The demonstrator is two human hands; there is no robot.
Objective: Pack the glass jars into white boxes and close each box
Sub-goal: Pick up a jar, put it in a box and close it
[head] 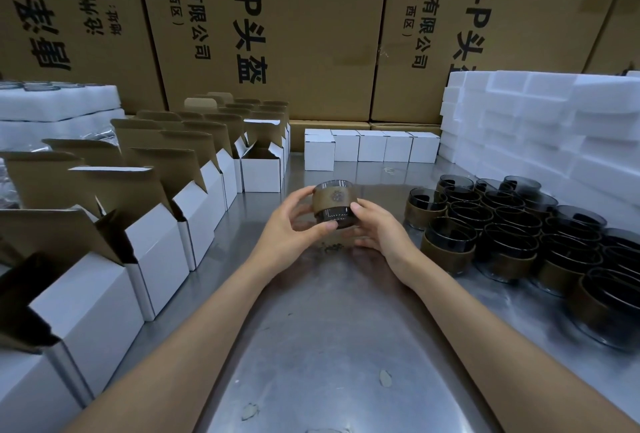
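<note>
Head view: the only camera; it looks down on a metal surface [311,346] backed by brown cartons [277,34].
Jar: one glass jar [333,203] is held above the middle of the surface, between both hands.
Left hand [291,228]: fingers curled round the jar's left side, thumb at its base.
Right hand [375,228]: fingers grasp the right side, thumb on the brown band.
Pointing: the jar is short and wide; its axis stands near upright, tilted a little, with the rim up and away from the person and the band's emblem facing the camera.
Done: a row of closed boxes [372,148] stands at the back, touching side by side.
Left: many open boxes [259,173] wait in rows on the left, flaps up; whether any holds a jar I cannot tell.
Stock: a crowd of jars [519,235] sits on the right, beside stacked white foam [554,121].
Judgement: early in the job; this jar looks bound for an open box, which then needs closing.
</note>
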